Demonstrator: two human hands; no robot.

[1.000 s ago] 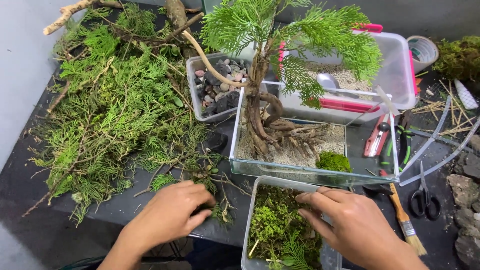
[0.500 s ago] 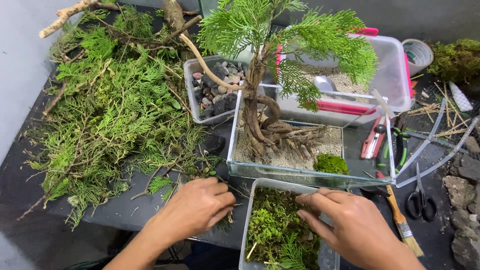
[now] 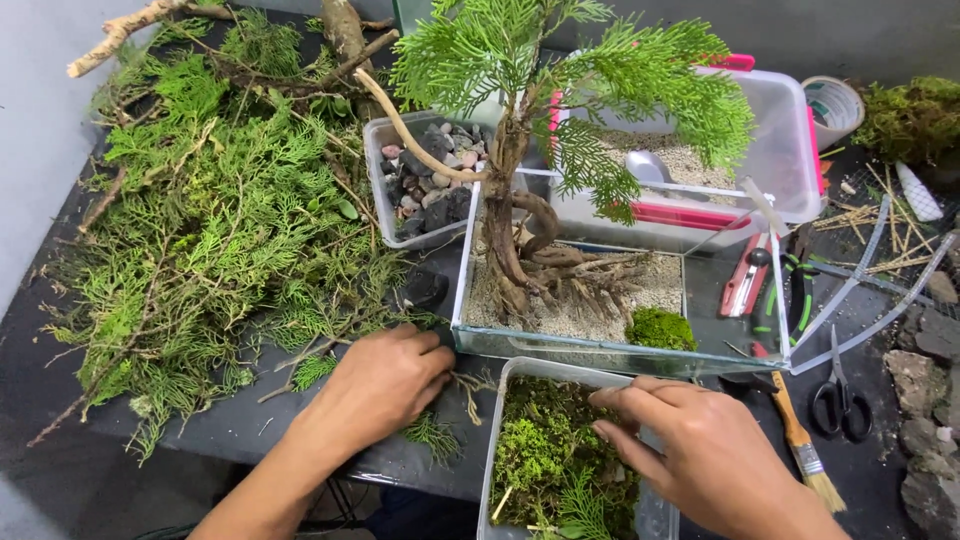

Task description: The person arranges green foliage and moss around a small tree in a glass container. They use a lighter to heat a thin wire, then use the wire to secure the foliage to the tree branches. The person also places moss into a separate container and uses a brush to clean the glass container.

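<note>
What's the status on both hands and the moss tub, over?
Left hand flat on the table edge by cut sprigs. Right hand fingers in the moss tub. Glass tank directly behind; nothing blocking.

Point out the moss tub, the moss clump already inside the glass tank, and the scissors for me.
moss tub (image 3: pixel 497 400): head view, on its clear left wall.
moss clump (image 3: pixel 660 328): head view, on the middle of the green mound on the sand.
scissors (image 3: pixel 838 400): head view, on the black handles.

Dark tabletop (image 3: pixel 250 430), pale grey wall (image 3: pixel 40 150) at left, even light
</note>
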